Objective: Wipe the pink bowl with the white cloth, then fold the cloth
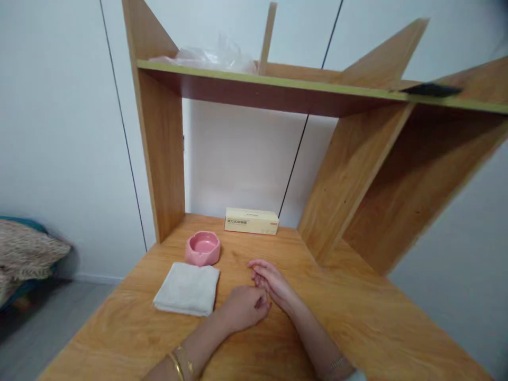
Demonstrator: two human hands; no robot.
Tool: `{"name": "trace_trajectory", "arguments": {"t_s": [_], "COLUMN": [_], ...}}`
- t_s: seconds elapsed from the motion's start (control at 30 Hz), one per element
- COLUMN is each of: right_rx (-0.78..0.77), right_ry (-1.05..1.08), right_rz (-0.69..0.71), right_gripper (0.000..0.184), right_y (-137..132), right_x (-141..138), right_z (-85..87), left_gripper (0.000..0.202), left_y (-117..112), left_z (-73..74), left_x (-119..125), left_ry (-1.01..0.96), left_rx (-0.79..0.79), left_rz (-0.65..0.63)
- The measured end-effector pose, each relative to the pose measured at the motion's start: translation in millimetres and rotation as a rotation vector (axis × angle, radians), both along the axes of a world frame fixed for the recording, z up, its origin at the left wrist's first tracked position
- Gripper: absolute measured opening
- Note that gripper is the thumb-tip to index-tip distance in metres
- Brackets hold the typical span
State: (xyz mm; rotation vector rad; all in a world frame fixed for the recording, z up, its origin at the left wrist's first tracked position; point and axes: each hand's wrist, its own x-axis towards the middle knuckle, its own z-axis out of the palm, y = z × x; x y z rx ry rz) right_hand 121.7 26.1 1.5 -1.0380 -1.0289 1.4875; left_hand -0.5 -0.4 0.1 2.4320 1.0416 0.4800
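Observation:
My left hand is curled into a loose fist above the wooden desk, with nothing seen in it. Just beyond and to its right, my right hand has its fingers stretched and slightly bent, empty. The two hands are close together near the fingertips; whether they touch I cannot tell. A folded white cloth lies flat to the left of my left hand. Behind the cloth sits a pink ashtray with nothing visible inside. Farther back, a long cream-coloured box with printed lettering stands against the wall side.
The wooden desk has upright side panels and a shelf over its back. Clear plastic bags and a flat black item lie on that shelf. At far left, something covered with patterned fabric stands beyond the desk.

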Motion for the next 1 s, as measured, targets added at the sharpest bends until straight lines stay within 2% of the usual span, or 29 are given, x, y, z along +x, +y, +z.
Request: {"name": "trace_trajectory", "arguments": {"t_s": [0.13, 0.33, 0.73, 0.9, 1.0], "right_rx": [0.01, 0.025, 0.023, 0.031, 0.067], "right_ry": [-0.006, -0.004, -0.015, -0.055, -0.173], "right_rz": [0.027, -0.007, -0.008, -0.012, -0.007], "right_gripper": [0.019, 0.016, 0.017, 0.019, 0.021], "right_y": [1, 2, 1, 2, 5], "right_x": [2, 0, -2, -1, 0], "right_z": [-3.9, -3.0, -2.0, -3.5, -5.8], "left_gripper": [0.023, 0.025, 0.033, 0.034, 0.038], "left_y": [-2, -4, -3, -3, -6], "left_z": [2.3, 9.0, 6.8, 6.8, 15.7], "left_x": [-1, -2, -4, -2, 0], "left_ry": [0.039, 0.084, 0.064, 0.069, 0.015], "left_rx": [0.022, 0.046, 0.079, 0.067, -0.032], "left_rz": [0.005, 0.004, -0.022, -0.02, -0.054]}}
